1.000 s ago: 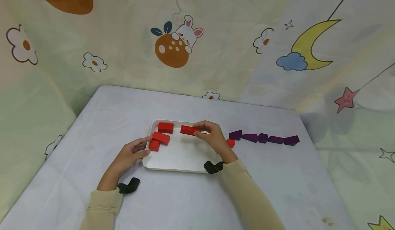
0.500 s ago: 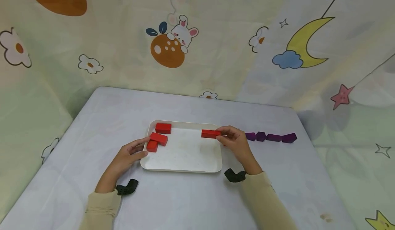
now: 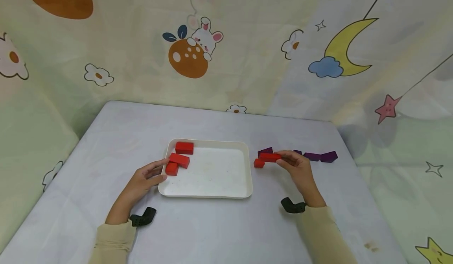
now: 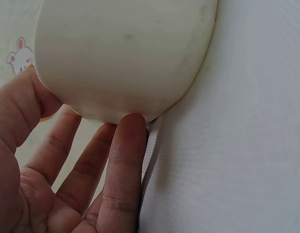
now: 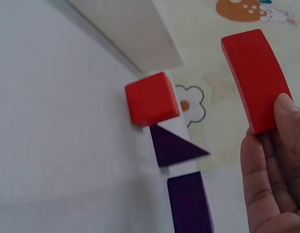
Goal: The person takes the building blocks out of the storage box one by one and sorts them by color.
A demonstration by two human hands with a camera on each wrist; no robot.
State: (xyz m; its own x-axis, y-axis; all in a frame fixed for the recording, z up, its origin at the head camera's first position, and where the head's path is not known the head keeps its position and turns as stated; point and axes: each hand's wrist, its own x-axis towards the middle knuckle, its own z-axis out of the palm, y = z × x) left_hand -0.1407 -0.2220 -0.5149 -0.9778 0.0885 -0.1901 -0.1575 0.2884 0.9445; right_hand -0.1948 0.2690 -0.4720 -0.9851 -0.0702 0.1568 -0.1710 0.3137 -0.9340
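My left hand (image 3: 145, 176) grips the left edge of the white tray (image 3: 219, 173), thumb at the rim and fingers against the outer wall (image 4: 125, 63). Three red blocks sit in the tray's left part: one at the back (image 3: 184, 148), and a tilted one (image 3: 179, 160) leaning on a third (image 3: 171, 169). My right hand (image 3: 298, 170) pinches the end of a long red block (image 5: 256, 80) between thumb and fingers, held up right of the tray. Below it, a small red block (image 5: 152, 99) lies on the table beside a purple triangular block (image 5: 174, 145).
A row of purple blocks (image 3: 329, 157) runs rightward along the table (image 3: 212, 232), partly hidden behind my right hand. Another purple block (image 5: 190, 201) shows in the right wrist view. A patterned cloth (image 3: 247, 59) hangs behind the table.
My right hand has carried the long red block rightward from above the tray to over the purple row's left end. My left hand stays at the tray's edge.
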